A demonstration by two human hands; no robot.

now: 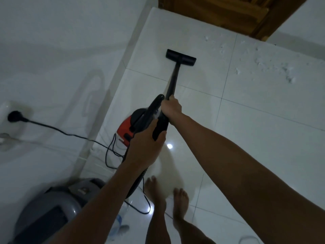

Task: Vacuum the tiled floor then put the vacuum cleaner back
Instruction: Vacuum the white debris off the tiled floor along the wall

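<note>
- The vacuum cleaner (133, 124), red and black, hangs above the tiled floor (246, 138) close to the left wall (52, 50), carried in both hands.
- The left hand (146, 148) curls round the black rear handle; the right hand (171, 107) grips the base of the wand (173, 81). Both are closed tight on the machine.
- The floor nozzle (180, 56) sits flat on the tiles near the far left corner of the floor, short of the wooden door (228, 13).
- The white debris (274, 66) lies scattered well to the right of the nozzle, so most of the cleaning looks not yet done.
- Risk: the power cord (70, 132) runs from the wall plug (15, 116) and loops on the floor just beside the bare feet (167, 194). A long sweep right could pull it taut and tug the plug, or a step could catch a loop.
- Risk: a grey appliance (49, 213) stands near the left leg at the wall, so backing up could bump it.
- Open room lies to the right and forward across the tiles; the wall closes the left side and the door closes the far edge.
</note>
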